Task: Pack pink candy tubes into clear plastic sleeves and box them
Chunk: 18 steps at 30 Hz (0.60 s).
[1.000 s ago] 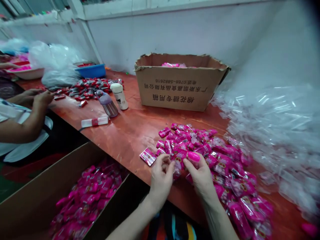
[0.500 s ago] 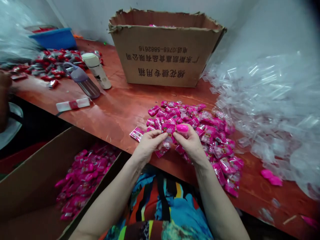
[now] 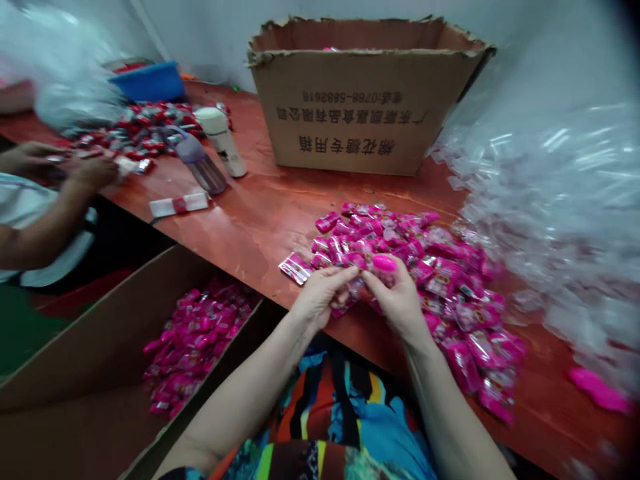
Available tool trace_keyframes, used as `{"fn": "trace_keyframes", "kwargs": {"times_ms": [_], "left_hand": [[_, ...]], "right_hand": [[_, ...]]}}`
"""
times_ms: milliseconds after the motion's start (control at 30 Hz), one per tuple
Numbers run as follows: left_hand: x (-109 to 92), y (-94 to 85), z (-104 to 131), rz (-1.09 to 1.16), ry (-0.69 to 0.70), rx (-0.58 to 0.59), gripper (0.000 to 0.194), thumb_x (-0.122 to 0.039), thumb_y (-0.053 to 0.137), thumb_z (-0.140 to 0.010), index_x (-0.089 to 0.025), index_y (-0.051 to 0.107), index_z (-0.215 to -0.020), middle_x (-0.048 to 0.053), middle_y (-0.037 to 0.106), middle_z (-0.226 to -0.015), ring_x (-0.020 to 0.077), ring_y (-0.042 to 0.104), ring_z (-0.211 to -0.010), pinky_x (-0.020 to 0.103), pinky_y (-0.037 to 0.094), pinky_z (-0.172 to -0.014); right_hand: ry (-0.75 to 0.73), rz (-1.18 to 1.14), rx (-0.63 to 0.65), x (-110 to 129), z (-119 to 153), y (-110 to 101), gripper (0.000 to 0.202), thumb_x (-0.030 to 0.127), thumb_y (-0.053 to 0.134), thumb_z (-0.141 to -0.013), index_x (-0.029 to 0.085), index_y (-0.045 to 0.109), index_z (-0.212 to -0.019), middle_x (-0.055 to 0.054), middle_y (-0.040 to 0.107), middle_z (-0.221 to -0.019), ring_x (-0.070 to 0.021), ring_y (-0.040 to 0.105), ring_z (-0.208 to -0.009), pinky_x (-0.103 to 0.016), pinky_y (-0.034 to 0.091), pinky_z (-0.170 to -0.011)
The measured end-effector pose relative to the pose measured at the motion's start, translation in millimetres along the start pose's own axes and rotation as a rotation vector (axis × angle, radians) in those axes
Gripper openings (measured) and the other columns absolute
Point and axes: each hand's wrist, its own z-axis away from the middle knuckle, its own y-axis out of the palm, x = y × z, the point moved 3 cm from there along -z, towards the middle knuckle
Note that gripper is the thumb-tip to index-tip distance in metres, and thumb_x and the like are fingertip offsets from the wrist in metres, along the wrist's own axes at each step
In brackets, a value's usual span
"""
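- One broad table (image 3: 280, 220) of glossy red-brown wood bears everything.
- A heap of thin, crinkly clear plastic sleeves (image 3: 555, 213) spreads over its right side.
- An open brown cardboard box (image 3: 360, 120) with ragged flaps stands at the back.
- A second cardboard box (image 3: 100, 347) below the table's edge holds shiny pink packets.
- A pile of glossy pink sweet wrappers (image 3: 440, 273) lies ahead.
- The left hand (image 3: 323, 297) and right hand (image 3: 397, 300) meet at the pile's near edge, fingers pinched together on one small pink packet (image 3: 356, 290).
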Motion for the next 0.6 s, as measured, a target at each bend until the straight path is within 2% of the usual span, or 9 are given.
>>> {"fn": "trace_keyframes", "kwargs": {"times_ms": [100,200,333,433,533,600], "left_hand": [[0,-1.8,3,-0.009,-0.007,0.005,0.041,-0.048,0.081,-0.07,-0.018,0.055,-0.061,-0.005,0.044,-0.041,0.0047,0.029,-0.035,0.025,0.011,-0.042],[2,-4.6,2,-0.008,0.04,-0.085,0.041,-0.045,0.081,-0.069,-0.019,0.052,-0.055,-0.004,0.043,-0.041,0.0054,0.028,-0.036,0.028,0.011,-0.044],[6,-6.1,2,-0.009,0.064,-0.167,0.04,-0.048,0.082,-0.066,-0.021,0.056,-0.054,-0.002,0.042,-0.041,0.0077,0.03,-0.038,0.031,0.012,-0.047],[6,-4.5,4,-0.046,0.051,-0.151,0.041,-0.051,0.081,-0.068,-0.021,0.056,-0.055,-0.001,0.044,-0.041,0.0078,0.03,-0.037,0.032,0.012,-0.046],[2,-2.9,6,-0.08,0.034,-0.124,0.042,-0.052,0.078,-0.072,-0.019,0.056,-0.058,-0.002,0.044,-0.04,0.0066,0.03,-0.036,0.028,0.012,-0.044],[-2,-3.8,4,-0.05,0.051,-0.128,0.043,-0.051,0.08,-0.072,-0.018,0.055,-0.059,-0.004,0.043,-0.039,0.0056,0.03,-0.036,0.025,0.013,-0.042]], "right_hand": [[0.013,0.069,-0.009,0,2,-5,0.044,0.039,0.083,-0.071,0.023,0.064,-0.107,-0.005,0.071,-0.093,-0.0221,0.068,-0.083,-0.041,0.057,-0.081],[0.084,0.047,-0.063,-5,3,-6,0.043,0.039,0.086,-0.065,0.025,0.068,-0.102,-0.008,0.073,-0.091,-0.026,0.07,-0.08,-0.044,0.059,-0.078],[0.151,-0.024,-0.12,-15,3,-2,0.045,0.041,0.088,-0.056,0.029,0.071,-0.095,-0.011,0.074,-0.088,-0.0298,0.072,-0.077,-0.05,0.06,-0.078],[0.118,-0.021,-0.143,-14,3,-1,0.045,0.042,0.087,-0.059,0.028,0.069,-0.098,-0.011,0.074,-0.093,-0.0304,0.071,-0.082,-0.054,0.058,-0.084],[0.044,0.028,-0.079,-3,3,1,0.044,0.04,0.084,-0.068,0.026,0.065,-0.105,-0.008,0.071,-0.097,-0.0258,0.069,-0.084,-0.046,0.059,-0.081],[0.025,-0.004,-0.07,4,2,1,0.046,0.039,0.081,-0.073,0.026,0.059,-0.112,-0.003,0.068,-0.094,-0.019,0.066,-0.075,-0.034,0.058,-0.067]]}}
